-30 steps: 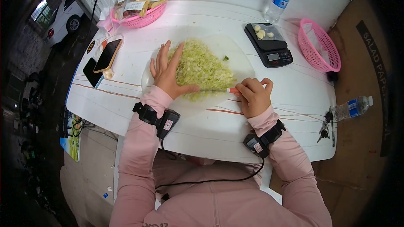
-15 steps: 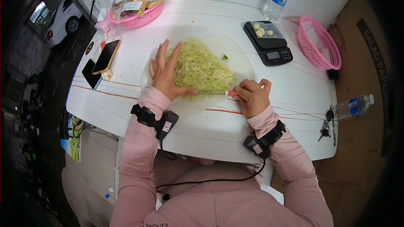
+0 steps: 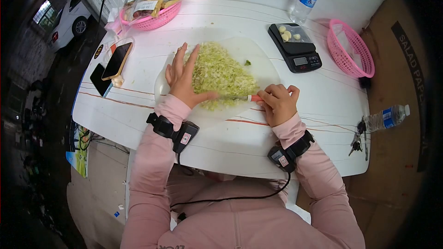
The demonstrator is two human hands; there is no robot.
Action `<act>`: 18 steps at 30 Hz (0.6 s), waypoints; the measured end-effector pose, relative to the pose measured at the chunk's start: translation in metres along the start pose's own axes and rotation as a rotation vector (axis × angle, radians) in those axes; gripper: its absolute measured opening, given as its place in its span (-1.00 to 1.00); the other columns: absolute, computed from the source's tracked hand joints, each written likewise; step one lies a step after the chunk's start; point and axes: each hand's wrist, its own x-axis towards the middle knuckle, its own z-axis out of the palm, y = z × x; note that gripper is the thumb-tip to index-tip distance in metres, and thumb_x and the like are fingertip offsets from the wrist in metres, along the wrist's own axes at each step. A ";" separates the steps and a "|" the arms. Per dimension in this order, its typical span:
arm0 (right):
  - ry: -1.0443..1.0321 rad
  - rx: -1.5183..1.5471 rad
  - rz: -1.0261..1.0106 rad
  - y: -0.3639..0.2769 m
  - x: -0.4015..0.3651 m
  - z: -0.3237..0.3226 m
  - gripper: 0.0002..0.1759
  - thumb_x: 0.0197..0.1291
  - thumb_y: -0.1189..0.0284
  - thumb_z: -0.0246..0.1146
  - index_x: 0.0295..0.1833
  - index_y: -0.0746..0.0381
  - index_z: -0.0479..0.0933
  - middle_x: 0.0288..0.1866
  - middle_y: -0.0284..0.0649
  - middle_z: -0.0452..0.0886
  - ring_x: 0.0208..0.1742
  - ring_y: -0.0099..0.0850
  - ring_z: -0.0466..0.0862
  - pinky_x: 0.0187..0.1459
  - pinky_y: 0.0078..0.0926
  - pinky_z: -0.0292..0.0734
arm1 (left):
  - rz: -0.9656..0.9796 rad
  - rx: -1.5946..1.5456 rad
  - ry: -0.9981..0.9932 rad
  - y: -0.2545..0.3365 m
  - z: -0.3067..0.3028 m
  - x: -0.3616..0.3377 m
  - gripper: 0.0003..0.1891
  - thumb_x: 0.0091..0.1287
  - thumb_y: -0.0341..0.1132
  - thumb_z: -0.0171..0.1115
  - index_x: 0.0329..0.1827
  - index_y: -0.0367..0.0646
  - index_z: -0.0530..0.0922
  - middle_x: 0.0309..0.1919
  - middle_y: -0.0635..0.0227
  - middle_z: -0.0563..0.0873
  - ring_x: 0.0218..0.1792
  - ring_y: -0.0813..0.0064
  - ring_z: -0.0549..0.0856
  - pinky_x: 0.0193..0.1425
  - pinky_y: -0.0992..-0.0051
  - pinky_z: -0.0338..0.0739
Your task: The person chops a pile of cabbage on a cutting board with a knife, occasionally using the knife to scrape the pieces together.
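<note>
The left hand (image 3: 182,79) lies flat and open against the pale green chopped cabbage pile (image 3: 220,74), while the right hand (image 3: 278,103) grips a red-handled knife (image 3: 242,97) at the pile's near edge.

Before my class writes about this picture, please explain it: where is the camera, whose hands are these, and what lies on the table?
The camera sits on a person's head, looking down at their own bare hands. The left hand lies open on a pile of chopped greens on a pale cutting board. The right hand grips a knife by its orange handle. A black band is strapped on each wrist. The white table also holds a scale, a pink basket and phones.
</note>
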 end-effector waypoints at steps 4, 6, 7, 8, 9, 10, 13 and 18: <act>0.023 0.023 0.010 -0.001 0.002 -0.003 -0.76 0.05 0.50 0.38 -0.12 0.09 0.63 -0.25 -0.42 0.51 -0.16 -0.41 0.53 0.06 -0.16 0.14 | -0.005 0.027 0.007 0.004 -0.004 0.001 0.39 -0.34 0.07 0.74 0.64 0.22 0.01 0.59 0.11 -0.05 0.60 -0.03 -0.05 0.54 -0.19 -0.22; 0.065 0.051 -0.010 -0.004 0.003 -0.009 -0.76 0.04 0.49 0.39 -0.12 0.10 0.63 -0.26 -0.41 0.50 -0.16 -0.40 0.53 0.05 -0.17 0.14 | -0.013 0.037 -0.004 0.004 -0.008 0.000 0.41 -0.36 0.07 0.74 0.64 0.22 0.01 0.59 0.11 -0.05 0.60 -0.04 -0.06 0.54 -0.19 -0.22; 0.079 0.046 -0.025 -0.005 0.005 -0.012 -0.75 0.03 0.50 0.39 -0.12 0.10 0.62 -0.26 -0.41 0.50 -0.17 -0.40 0.53 0.05 -0.17 0.14 | -0.011 0.029 -0.011 0.003 -0.010 0.001 0.42 -0.38 0.07 0.75 0.64 0.22 0.00 0.59 0.10 -0.05 0.60 -0.05 -0.06 0.54 -0.19 -0.22; 0.092 0.043 -0.039 -0.007 0.006 -0.014 -0.74 0.02 0.50 0.40 -0.12 0.10 0.62 -0.26 -0.40 0.49 -0.17 -0.41 0.53 0.04 -0.17 0.14 | -0.011 0.022 -0.018 0.002 -0.011 0.000 0.44 -0.40 0.08 0.75 0.64 0.22 0.00 0.59 0.10 -0.06 0.60 -0.05 -0.07 0.54 -0.19 -0.22; 0.091 0.046 -0.039 -0.007 0.006 -0.014 -0.74 0.02 0.50 0.40 -0.12 0.10 0.62 -0.26 -0.40 0.49 -0.17 -0.41 0.53 0.04 -0.17 0.14 | -0.013 0.023 -0.019 0.001 -0.010 0.000 0.44 -0.40 0.08 0.75 0.64 0.22 0.00 0.59 0.10 -0.06 0.60 -0.05 -0.07 0.54 -0.19 -0.22; 0.080 0.052 -0.045 -0.007 0.005 -0.015 -0.73 0.01 0.50 0.40 -0.11 0.10 0.62 -0.26 -0.41 0.48 -0.17 -0.41 0.53 0.04 -0.16 0.14 | -0.006 0.040 -0.022 -0.001 -0.008 -0.001 0.45 -0.42 0.08 0.76 0.64 0.22 0.00 0.59 0.09 -0.06 0.60 -0.06 -0.08 0.54 -0.19 -0.22; 0.030 0.055 -0.038 -0.004 0.004 -0.014 -0.72 0.00 0.51 0.40 -0.11 0.09 0.62 -0.26 -0.41 0.48 -0.17 -0.41 0.53 0.04 -0.16 0.14 | -0.022 0.033 -0.044 -0.002 -0.005 -0.001 0.46 -0.43 0.09 0.76 0.64 0.22 -0.01 0.60 0.08 -0.08 0.60 -0.07 -0.09 0.54 -0.19 -0.23; -0.021 0.087 -0.001 0.006 -0.002 0.001 -0.74 0.00 0.53 0.40 -0.14 0.06 0.65 -0.24 -0.42 0.51 -0.15 -0.42 0.54 0.04 -0.15 0.15 | -0.081 -0.009 -0.104 -0.001 -0.004 -0.001 0.46 -0.41 0.11 0.75 0.65 0.23 -0.02 0.60 0.07 -0.08 0.60 -0.09 -0.11 0.53 -0.20 -0.22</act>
